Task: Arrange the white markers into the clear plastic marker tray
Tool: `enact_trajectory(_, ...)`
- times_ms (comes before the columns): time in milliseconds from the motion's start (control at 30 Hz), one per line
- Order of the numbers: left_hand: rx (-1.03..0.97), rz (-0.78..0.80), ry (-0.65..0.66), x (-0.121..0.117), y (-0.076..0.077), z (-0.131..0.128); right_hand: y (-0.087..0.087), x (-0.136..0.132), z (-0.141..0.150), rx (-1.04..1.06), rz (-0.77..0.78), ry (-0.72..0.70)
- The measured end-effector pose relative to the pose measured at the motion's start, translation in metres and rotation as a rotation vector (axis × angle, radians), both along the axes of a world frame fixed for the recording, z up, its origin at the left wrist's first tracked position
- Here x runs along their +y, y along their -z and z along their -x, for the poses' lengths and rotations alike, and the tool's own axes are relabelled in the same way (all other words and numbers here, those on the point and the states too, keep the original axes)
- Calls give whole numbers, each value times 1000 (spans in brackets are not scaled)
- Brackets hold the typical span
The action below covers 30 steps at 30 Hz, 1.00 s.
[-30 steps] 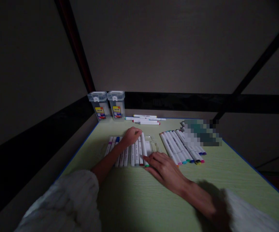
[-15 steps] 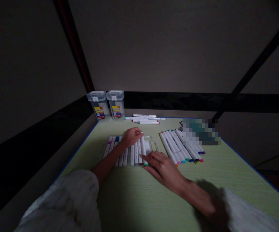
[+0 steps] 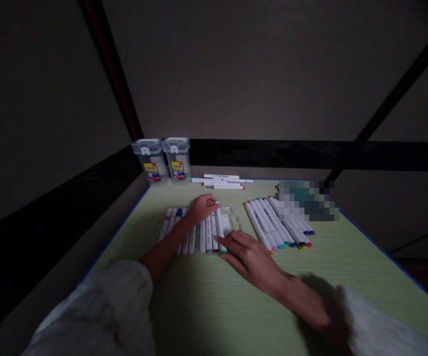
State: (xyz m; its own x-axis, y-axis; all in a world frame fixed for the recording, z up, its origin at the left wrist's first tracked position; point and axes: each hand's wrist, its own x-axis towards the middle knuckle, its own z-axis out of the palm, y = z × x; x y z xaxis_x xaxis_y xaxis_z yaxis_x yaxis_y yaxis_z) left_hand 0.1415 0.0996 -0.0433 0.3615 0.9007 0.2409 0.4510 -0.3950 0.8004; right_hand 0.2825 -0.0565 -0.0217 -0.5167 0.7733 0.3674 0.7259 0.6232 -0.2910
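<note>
A white marker with a green end lies at the right of a row of white markers in a clear plastic case. My left hand is closed on its far end, thumb and fingers pinching it. At the near green end, my right hand has its index finger and thumb around the marker, the other fingers loosely bent. My left forearm crosses over the row and hides part of it. Purple and blue ends show on the markers at the left.
Right of the case, several markers with coloured ends lie side by side, beside a pixelated patch. More markers lie along the table's back edge. Two clear lidded boxes with yellow labels stand at the back left. Dark walls enclose the table.
Both hands keep their hold on the green-ended marker, almost still. The whole view has shifted very slightly.
</note>
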Motion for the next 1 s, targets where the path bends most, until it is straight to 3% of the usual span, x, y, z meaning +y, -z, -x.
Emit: enact_trajectory(1000,7,-6,16,4,5,1,-1,1,-2,-154,-93,0)
